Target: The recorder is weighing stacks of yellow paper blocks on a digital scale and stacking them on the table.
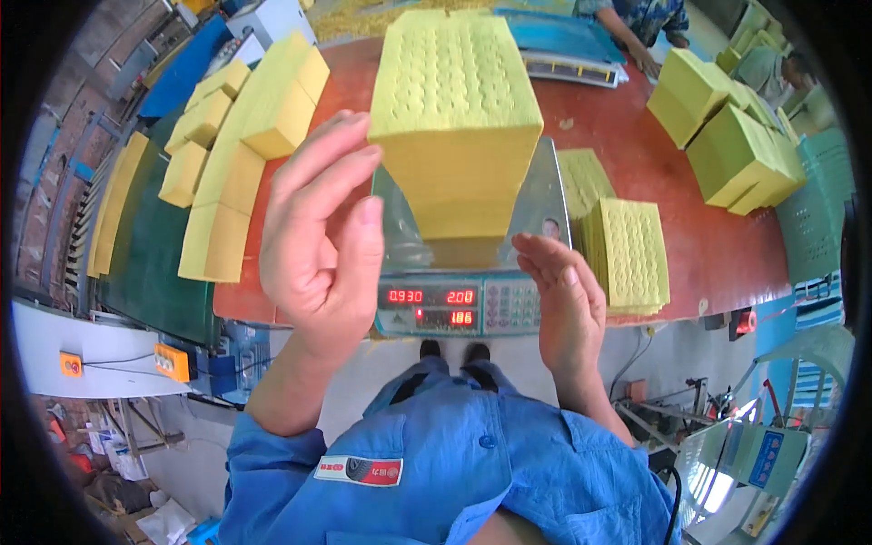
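Observation:
A tall stack of yellow paper (459, 173), its top sheet punched with rows of curved marks, stands on the metal pan of a digital weighing scale (434, 304). Red digits glow on the scale's front panel, beside a keypad. My left hand (322, 227) is raised at the stack's left side, fingers apart and curved; its fingertips are close to the upper left edge, and I cannot tell whether they touch. At the lower right of the stack is my right hand (568, 304), fingers stretched out and holding nothing. Its fingertips point toward the pan's right edge.
Smaller punched yellow stacks (634, 254) lie right of the scale on the red table (627, 173). More yellow stacks (736, 150) are at the far right, others (227, 173) along the left. A blue tray (563, 41) lies at the back, near another person's hand (643, 62).

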The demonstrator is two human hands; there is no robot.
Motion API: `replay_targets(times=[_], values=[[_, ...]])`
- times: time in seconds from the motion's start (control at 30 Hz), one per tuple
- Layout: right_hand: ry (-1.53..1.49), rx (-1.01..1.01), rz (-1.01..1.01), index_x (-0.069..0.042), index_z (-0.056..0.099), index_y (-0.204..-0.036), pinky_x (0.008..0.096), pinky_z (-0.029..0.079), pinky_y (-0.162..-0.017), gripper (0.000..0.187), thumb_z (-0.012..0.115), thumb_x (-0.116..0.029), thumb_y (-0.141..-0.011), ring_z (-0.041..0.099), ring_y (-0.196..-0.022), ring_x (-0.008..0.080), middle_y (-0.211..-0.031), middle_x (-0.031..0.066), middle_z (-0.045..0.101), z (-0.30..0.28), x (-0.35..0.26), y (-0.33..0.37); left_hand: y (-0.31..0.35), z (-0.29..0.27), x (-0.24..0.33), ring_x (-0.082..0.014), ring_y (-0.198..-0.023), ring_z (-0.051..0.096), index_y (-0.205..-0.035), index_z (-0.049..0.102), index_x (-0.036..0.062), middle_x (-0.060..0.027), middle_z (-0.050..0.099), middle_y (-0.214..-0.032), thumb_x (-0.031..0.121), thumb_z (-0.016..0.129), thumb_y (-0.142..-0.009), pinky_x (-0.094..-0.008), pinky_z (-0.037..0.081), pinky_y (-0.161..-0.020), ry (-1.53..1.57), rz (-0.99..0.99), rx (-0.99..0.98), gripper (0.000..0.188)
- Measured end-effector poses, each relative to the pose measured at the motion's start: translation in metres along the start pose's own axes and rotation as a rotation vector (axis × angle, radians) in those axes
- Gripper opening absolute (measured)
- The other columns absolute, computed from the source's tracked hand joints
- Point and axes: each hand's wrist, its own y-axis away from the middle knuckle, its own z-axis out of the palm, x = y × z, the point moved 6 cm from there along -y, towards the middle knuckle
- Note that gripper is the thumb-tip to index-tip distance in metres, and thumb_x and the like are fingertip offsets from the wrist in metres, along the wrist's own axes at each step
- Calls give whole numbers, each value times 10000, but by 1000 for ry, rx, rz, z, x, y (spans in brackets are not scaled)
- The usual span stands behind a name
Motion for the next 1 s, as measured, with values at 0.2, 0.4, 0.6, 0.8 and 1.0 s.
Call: replay_targets(times=[0.2, 0.4, 0.6, 0.8, 1.0], values=[[19, -2, 2, 60, 610, -1290, 382, 425, -1081, 358, 503, -180, -1047, 575, -1235, 232, -1321, 163, 635, 9, 1, -1, -42, 17, -14, -301, -1169, 633, -1102, 699, -12, -147, 660, -1247, -35, 761, -788, -379, 513, -973, -115, 16, -140, 321], [41, 9, 2, 57, 616, -1283, 381, 427, -1081, 344, 502, -155, -1037, 576, -1232, 228, -1304, 155, 643, 14, 5, -5, -48, 30, -36, -229, -1186, 610, -1093, 701, 9, -117, 656, -1272, -36, 735, -823, -338, 495, -987, -129, -111, -311, 276], [39, 17, 7, 54, 623, -1271, 377, 427, -1081, 333, 510, -147, -1031, 585, -1219, 223, -1283, 153, 656, 21, 8, -8, -52, 31, -44, -214, -1110, 634, -1022, 708, -2, -111, 685, -1198, -34, 717, -849, -316, 524, -924, -62, -140, -308, 176], [88, 40, 38, 62, 616, -1242, 418, 416, -1090, 329, 521, -165, -1023, 577, -1255, 270, -1259, 188, 655, 27, 10, -4, -54, 29, -41, -225, -1022, 671, -985, 703, -8, -121, 713, -1087, -39, 694, -872, -321, 534, -877, -112, -33, -295, 117], [93, 29, 8, 61, 598, -1265, 421, 449, -1061, 356, 502, -195, -1036, 602, -1219, 275, -1251, 184, 659, 34, 4, 0, -50, 28, -27, -275, -991, 685, -947, 674, -25, -130, 713, -1043, -73, 643, -881, -369, 532, -887, -219, 107, -216, 87]])
